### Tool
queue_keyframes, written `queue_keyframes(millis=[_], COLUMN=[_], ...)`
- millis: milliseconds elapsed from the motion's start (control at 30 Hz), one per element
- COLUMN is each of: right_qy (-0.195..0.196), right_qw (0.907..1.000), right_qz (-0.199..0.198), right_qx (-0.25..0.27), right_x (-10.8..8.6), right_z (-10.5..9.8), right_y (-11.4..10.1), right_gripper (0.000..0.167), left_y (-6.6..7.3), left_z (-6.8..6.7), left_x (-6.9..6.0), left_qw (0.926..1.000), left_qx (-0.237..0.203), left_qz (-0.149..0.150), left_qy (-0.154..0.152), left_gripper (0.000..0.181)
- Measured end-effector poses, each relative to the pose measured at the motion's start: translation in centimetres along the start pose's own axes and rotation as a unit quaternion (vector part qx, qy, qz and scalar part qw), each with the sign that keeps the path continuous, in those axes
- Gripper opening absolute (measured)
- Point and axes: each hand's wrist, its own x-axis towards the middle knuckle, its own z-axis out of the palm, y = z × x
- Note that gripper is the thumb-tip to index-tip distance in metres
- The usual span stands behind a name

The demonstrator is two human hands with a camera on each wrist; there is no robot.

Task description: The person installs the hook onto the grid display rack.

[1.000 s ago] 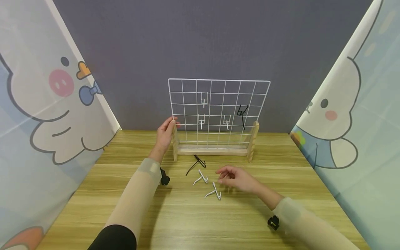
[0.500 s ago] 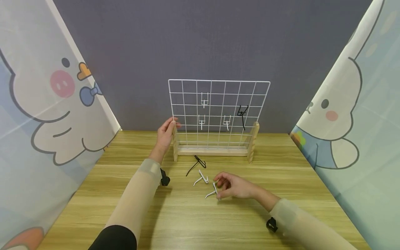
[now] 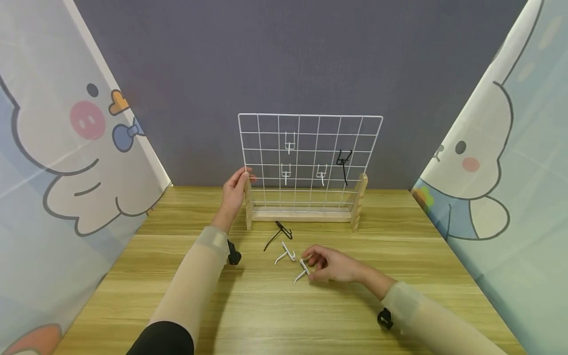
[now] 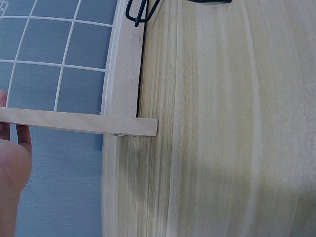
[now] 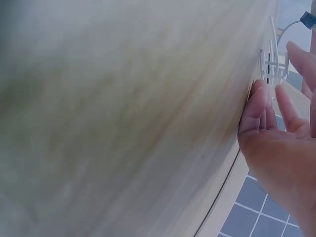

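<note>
My left hand (image 3: 232, 195) grips the left wooden upright (image 3: 249, 204) of a stand that holds a white wire grid (image 3: 306, 123). In the left wrist view, fingers show on both sides of that upright (image 4: 64, 120). Low over the table, my right hand (image 3: 336, 266) pinches a white wire hook (image 3: 303, 266) between thumb and fingers. The right wrist view has this white hook (image 5: 276, 64) at the fingertips. Just left of it lies a second white hook (image 3: 285, 252), and a black hook (image 3: 280, 231) lies further back.
Several hooks hang on the grid, including a black hook (image 3: 343, 165) at the right and a white hook (image 3: 290, 144) higher up. The stand's wooden base (image 3: 301, 216) rests on the wood-grain table (image 3: 239, 315). Cartoon-printed panels flank the table, with a dark wall (image 3: 310, 59) behind.
My right hand has come down and towards me onto the nearest white hook, which has turned slightly in its fingers. The left hand has stayed on the upright.
</note>
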Motion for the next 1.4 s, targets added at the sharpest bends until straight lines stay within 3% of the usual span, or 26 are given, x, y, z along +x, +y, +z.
queue_keyframes(millis=[167, 500, 767, 1100, 1400], right_qy=[0.017, 0.057, 0.042, 0.045, 0.06], right_qw=[0.9998, 0.9979, 0.9991, 0.9988, 0.998], right_qz=[0.011, 0.012, 0.001, -0.008, 0.012], right_qx=[-0.003, -0.028, -0.006, -0.016, -0.017], right_x=[-0.3, -0.5, -0.4, -0.1, -0.4], right_z=[-0.6, -1.8, -1.8, -1.5, -1.8], right_y=[0.3, 1.4, 1.6, 1.3, 1.1], right_gripper=[0.052, 0.03, 0.023, 0.017, 0.023], left_y=[0.0, 0.0, 0.0, -0.1, -0.1], left_z=[0.0, -0.1, 0.0, -0.1, -0.1], left_x=[-0.1, 0.0, 0.0, 0.1, 0.0], left_qw=[1.0, 0.9999, 0.9999, 0.9999, 0.9999], left_qx=[0.004, 0.0, -0.006, 0.007, -0.007], left_qz=[0.0, 0.011, 0.008, -0.001, 0.01], left_qy=[-0.004, 0.004, 0.008, 0.009, 0.009], left_gripper=[0.034, 0.018, 0.033, 0.043, 0.025])
